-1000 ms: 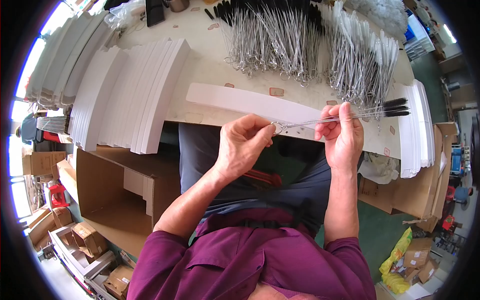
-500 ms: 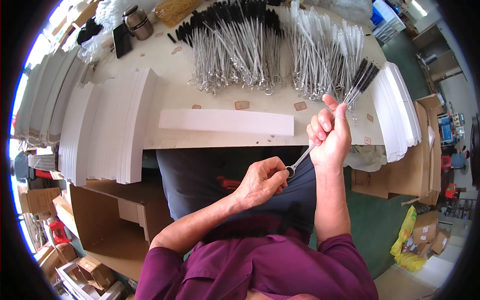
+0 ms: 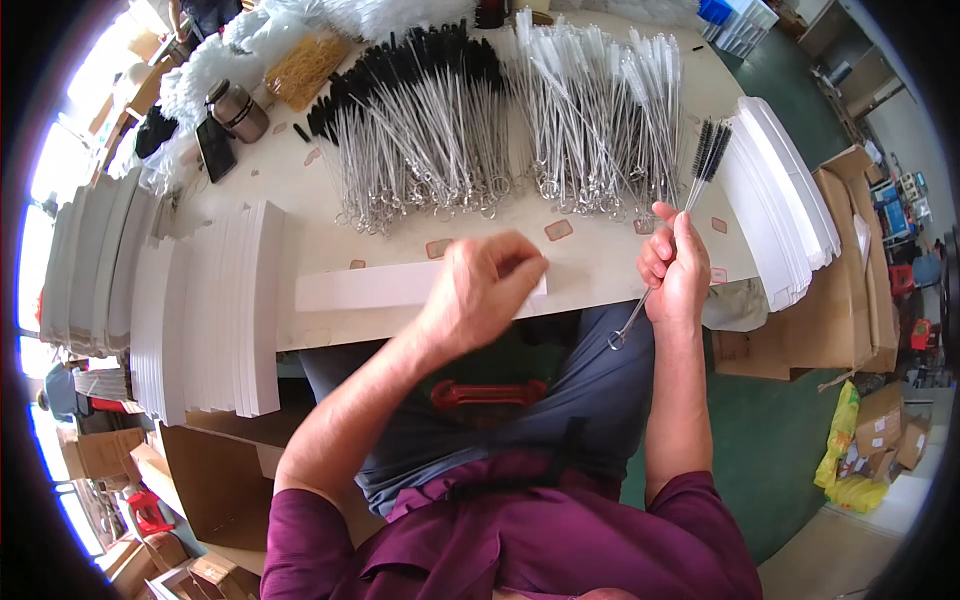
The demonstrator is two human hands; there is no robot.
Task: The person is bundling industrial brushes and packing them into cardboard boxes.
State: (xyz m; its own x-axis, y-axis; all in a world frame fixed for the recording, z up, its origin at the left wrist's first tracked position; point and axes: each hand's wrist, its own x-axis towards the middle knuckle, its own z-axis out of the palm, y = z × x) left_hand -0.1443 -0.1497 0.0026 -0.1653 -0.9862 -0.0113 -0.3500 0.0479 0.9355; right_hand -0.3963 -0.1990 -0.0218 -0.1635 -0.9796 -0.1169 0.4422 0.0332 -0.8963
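Observation:
My right hand (image 3: 672,275) is closed round several thin wire straw brushes (image 3: 710,155). Their black bristles point up past my fingers, and their looped ends hang below the palm. Over the right part of a long, flat white box (image 3: 365,287) is my left hand (image 3: 485,285); motion smears its bent fingers, and I cannot make out anything in them. Beyond it spreads a large pile of black-bristled brushes (image 3: 425,140), loops toward me. To its right lies a similar pile of white-bristled brushes (image 3: 605,120).
White boxes are stacked at the table's left (image 3: 225,310) and right (image 3: 785,210) edges. A metal flask (image 3: 238,112), a dark phone (image 3: 215,150) and a heap of yellow bands (image 3: 308,70) lie at the far left. Open cartons (image 3: 815,270) stand beside the table.
My left hand has left the brushes' looped ends and moved up over the white box. My right hand keeps the brushes, now tilted more upright. The whole view has shifted.

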